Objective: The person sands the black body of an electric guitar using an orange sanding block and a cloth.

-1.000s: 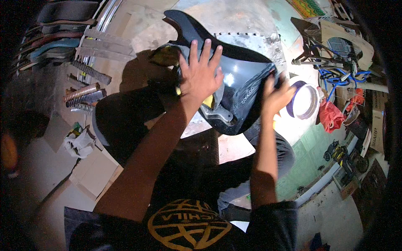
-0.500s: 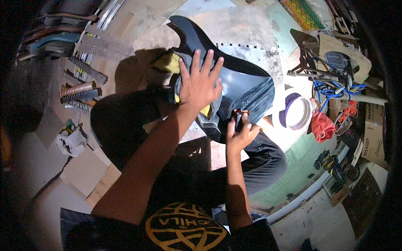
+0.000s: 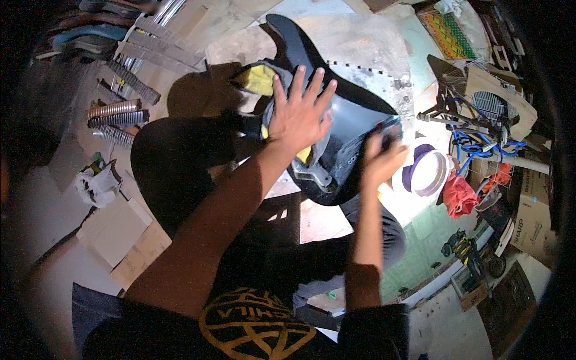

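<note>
A large black curved piece [image 3: 345, 111], shaped like a motorcycle seat or panel, lies in front of me with its narrow tip pointing away. Flat on its left part rests my left hand [image 3: 300, 117], fingers spread, holding nothing. Beside and under that hand, grey material and yellow foam [image 3: 259, 80] stick out; a grey bracket-like part [image 3: 313, 175] shows below. My right hand [image 3: 384, 159] is at the piece's right edge, closed on a small dark hand tool [image 3: 391, 127]. Motion blurs the tool, so its exact kind cannot be made out.
Right of the piece stands a round white container [image 3: 429, 172], brightly lit, next to a red bag [image 3: 460, 195] and blue cord [image 3: 480, 147]. Ribbed strips [image 3: 117, 114] and cardboard [image 3: 114, 231] lie at left. Several seat-like pieces [image 3: 90, 36] are stacked at the far left.
My right hand has swept the tool right and away, from the piece's near part to its right edge. Dark streaks showed there earlier. The left hand stays pressed on the piece; the view has shifted slightly.
</note>
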`<state>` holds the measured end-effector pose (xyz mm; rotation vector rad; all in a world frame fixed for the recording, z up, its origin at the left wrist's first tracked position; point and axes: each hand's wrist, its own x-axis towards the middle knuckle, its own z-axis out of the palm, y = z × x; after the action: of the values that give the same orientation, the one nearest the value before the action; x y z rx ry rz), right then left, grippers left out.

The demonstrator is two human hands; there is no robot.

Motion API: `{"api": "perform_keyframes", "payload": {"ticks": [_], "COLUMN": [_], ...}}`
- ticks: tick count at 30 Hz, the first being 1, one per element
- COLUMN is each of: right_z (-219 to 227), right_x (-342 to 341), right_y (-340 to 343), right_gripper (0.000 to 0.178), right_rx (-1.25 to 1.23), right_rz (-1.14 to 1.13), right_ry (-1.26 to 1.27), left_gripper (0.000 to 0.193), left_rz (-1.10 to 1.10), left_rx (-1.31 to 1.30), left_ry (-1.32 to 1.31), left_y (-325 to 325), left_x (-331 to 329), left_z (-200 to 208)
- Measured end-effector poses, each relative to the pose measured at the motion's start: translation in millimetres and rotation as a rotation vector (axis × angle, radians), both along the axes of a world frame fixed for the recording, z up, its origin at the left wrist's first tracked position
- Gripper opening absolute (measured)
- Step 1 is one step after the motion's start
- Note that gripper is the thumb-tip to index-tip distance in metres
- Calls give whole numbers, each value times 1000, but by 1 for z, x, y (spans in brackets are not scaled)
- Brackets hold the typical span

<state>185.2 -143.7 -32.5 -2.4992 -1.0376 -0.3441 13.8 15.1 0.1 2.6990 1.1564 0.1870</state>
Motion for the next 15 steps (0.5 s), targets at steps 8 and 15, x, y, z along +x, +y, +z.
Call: {"api": "perform_keyframes", "payload": {"ticks": [8,15], "right_z": [18,-1], "right_x": [-106,5], "right_y": [-17,5], "right_gripper": [44,49], "right_rx": [34,-104], "right_rz": [158,-127], "right_ry": [49,-6], "left_gripper": [65,64], "left_rz": [19,15], "left_rx": [3,-14], "left_ry": [4,3], "left_y": [3,0], "left_x": [-9,-4], "left_z": [-1,-2]}}
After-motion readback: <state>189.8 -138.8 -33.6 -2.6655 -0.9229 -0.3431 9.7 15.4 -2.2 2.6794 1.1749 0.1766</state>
